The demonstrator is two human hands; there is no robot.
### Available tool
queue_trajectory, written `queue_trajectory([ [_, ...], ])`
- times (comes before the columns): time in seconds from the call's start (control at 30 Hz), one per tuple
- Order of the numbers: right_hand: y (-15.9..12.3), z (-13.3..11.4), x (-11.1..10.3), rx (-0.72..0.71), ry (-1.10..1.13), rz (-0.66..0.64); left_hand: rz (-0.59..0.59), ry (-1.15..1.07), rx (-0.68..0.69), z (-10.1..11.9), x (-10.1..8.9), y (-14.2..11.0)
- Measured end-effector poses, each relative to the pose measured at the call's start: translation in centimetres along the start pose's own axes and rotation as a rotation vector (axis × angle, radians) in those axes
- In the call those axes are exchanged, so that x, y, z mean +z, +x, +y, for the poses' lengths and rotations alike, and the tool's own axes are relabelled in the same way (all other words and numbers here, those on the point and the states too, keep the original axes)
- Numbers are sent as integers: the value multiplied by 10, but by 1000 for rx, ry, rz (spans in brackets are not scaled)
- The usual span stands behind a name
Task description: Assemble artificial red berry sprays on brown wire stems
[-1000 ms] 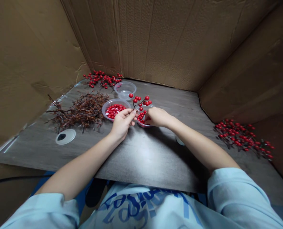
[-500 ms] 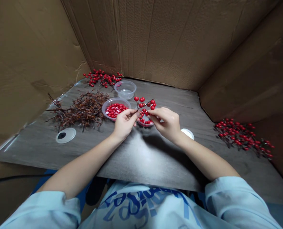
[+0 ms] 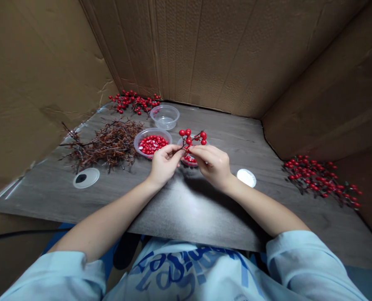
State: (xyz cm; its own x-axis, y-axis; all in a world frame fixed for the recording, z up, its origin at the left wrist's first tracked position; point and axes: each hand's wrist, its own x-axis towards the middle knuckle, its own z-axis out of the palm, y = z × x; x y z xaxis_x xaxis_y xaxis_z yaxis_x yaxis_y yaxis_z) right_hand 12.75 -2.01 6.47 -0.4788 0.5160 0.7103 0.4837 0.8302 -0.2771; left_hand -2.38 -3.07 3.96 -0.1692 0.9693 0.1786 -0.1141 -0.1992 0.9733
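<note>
My left hand (image 3: 163,164) is closed in a pinch on the stem of an artificial berry twig (image 3: 183,142), which stands up from my fingers with several round red berries on its tips. The fingertips of my right hand (image 3: 213,165) are pinched together against the same twig, at a red berry (image 3: 186,149) low on it. They partly cover that berry. Behind and below both hands is a clear plastic bowl (image 3: 207,141) with loose red berries, partly hidden by my right hand. Left of it, another clear bowl (image 3: 137,144) holds many red berries with some white bits.
A third clear bowl (image 3: 165,109) stands farther back. Bare brown twigs (image 3: 110,144) are heaped at left. Berry branches lie at the back left (image 3: 135,102) and far right (image 3: 320,179). A lid with a dark spot (image 3: 86,178) and a white disc (image 3: 246,178) lie flat. Cardboard walls (image 3: 211,54) surround the table.
My right hand has come up out of the berry bowl with a red berry and moved left against the twig. My left hand has shifted slightly right, still holding the twig.
</note>
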Motion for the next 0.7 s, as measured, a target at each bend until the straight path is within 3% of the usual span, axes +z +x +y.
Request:
queue_trajectory([
  [0.37,-2,6,7,-162,-67,112,22,-30,-14,-2,2,-1],
  [0.57,-1,8,7,-121,-50,55,6,-82,-19,-5,2,1],
  [0.7,6,9,0,-40,-6,-18,112,-164,11,-5,-2,10],
])
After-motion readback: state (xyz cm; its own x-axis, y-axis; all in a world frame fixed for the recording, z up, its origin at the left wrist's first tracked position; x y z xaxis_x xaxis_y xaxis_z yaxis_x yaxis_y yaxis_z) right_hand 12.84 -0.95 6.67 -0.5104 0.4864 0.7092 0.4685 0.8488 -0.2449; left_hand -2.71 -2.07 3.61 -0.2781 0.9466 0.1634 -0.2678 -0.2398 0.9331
